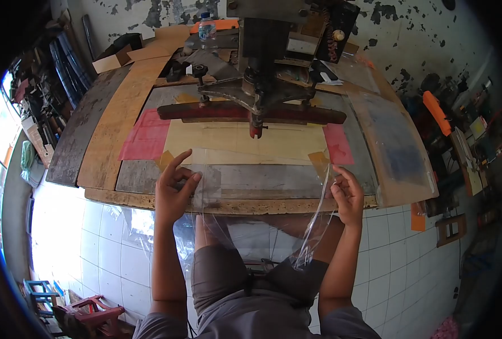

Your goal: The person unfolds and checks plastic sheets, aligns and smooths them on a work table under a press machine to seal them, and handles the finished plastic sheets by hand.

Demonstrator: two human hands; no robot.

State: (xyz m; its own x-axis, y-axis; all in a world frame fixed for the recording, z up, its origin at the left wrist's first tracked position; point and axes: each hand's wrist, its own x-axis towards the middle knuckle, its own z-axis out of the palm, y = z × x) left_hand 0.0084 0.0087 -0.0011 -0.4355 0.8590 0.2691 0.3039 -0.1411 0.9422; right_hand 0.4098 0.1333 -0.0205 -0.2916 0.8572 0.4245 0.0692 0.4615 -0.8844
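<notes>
Clear film (208,189) hangs between the left hand (174,189) and right hand (350,198), over the near edge of the table (126,199). The left thumb and forefinger are apart; the right fingers curl at the film's edge, though whether clamped on it I can't tell. Beyond both hands' fingers lies yellow card (239,144), under the bar (177,111).

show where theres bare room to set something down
Bare: front of the tan plank, between dark board and left pink sheet; the dark board too. Crowded: the back, with cardboard and water bottle; the centre, with clear film between left hand and right hand, before the red press bar.
</notes>
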